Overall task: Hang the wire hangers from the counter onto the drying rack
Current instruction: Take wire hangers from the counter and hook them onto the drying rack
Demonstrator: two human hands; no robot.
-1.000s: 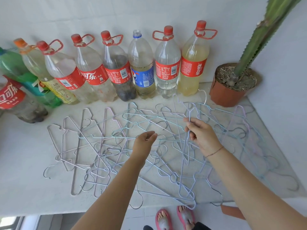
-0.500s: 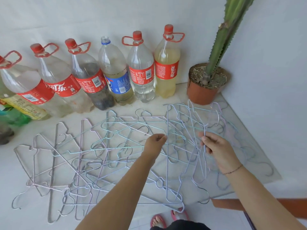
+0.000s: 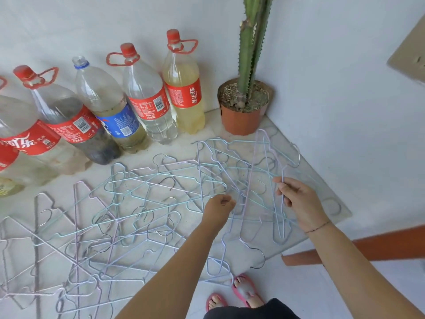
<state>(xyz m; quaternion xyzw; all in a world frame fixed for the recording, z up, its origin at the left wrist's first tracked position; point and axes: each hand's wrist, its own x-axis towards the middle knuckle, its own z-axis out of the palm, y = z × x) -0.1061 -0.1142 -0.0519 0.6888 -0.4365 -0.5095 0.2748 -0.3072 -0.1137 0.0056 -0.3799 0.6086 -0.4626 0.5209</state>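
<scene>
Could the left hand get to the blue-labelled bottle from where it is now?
Probably yes. Between the left hand and the blue-labelled bottle lie only flat wire hangers; nothing upright blocks it. Its fingers seem to pinch a wire, so they'd need to let go first.

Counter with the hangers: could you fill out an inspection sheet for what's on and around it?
Surface: white counter, with some hangers poking over its near edge.
Job's things: tangled hangers spread across it; drying rack not in view.
Clutter: bottles in a row at the back; cactus in a pot in the corner.
Hands: right hand pinches a lilac hanger; left hand is curled over the pile, grip hidden.
Cables: nothing seen.
Surroundings: white walls; feet in pink sandals below.
</scene>
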